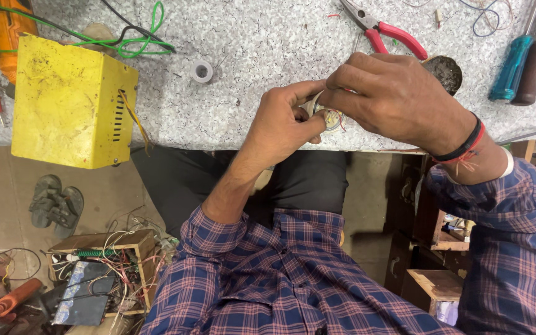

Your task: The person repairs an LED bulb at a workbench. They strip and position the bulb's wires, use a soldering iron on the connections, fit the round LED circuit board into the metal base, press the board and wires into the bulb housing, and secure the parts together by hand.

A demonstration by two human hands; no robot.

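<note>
Both my hands meet over the front edge of a speckled grey worktop [249, 62]. My left hand [283, 121] pinches a small round whitish part with thin red wires [332, 118] between thumb and fingers. My right hand [392, 99] closes over the same part from above, hiding most of it. A red and black band circles my right wrist.
A yellow metal box [69, 102] with wires sits at the left edge. Red-handled pliers [386, 31], a dark round tin [446, 73], a teal screwdriver [513, 65] and a small white tape roll [201, 71] lie on the top. A wooden crate of wires [113, 273] and sandals [56, 203] are on the floor.
</note>
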